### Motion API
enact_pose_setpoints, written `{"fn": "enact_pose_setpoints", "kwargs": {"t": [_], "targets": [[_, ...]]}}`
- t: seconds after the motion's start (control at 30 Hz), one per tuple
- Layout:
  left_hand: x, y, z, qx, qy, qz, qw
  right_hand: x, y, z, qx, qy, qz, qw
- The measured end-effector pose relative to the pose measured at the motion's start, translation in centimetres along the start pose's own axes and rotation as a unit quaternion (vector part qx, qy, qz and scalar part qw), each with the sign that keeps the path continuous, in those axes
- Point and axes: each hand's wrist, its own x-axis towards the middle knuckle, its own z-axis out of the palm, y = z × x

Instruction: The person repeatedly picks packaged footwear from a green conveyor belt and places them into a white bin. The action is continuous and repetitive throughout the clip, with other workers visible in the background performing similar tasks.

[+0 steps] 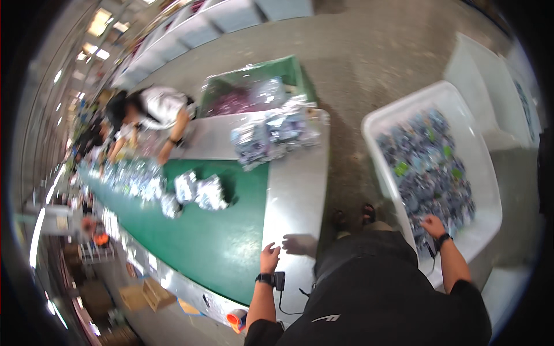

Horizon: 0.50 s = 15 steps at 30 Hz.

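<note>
A person in a dark shirt stands at the end of a long conveyor bench, seen from above. Their left hand point(269, 258) rests with fingers loosely spread on the bare metal end of the bench point(294, 196), just beside the edge of the green belt point(225, 230); it holds nothing. Their right hand point(433, 226) reaches into a large white tub point(487, 173) standing on the floor at their right, fingers curled down onto the heap of small silvery packets point(427, 167) that fills it; whether it has gripped one cannot be told.

On the far corner of the bench's metal end lies a stack of shiny bagged packets point(274, 135). More bags point(199, 192) lie in a line on the belt, running off along its left side. Beyond the bench's far end sits a green crate point(300, 72) with bagged goods inside. Another person in a white top point(158, 106) leans over the belt's far side.
</note>
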Motion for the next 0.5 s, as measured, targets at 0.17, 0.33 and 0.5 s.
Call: {"fn": "enact_pose_setpoints", "kwargs": {"t": [0.17, 0.33, 0.5], "targets": [[6.2, 0.1, -5.3, 0.043, 0.099, 0.123, 0.986, -0.9, 0.5, 1.8, 0.12, -0.04, 0.114, 0.985], [12.2, 2.3, -11.1, 0.09, 0.21, 0.115, 0.967, -1.8, -2.6, 2.5, 0.068, -0.028, 0.072, 0.995], [19.6, 5.1, -17.7, 0.12, 0.312, 0.137, 0.932, -2.2, -0.7, 5.5, 0.028, -0.012, 0.029, 0.999]]}}
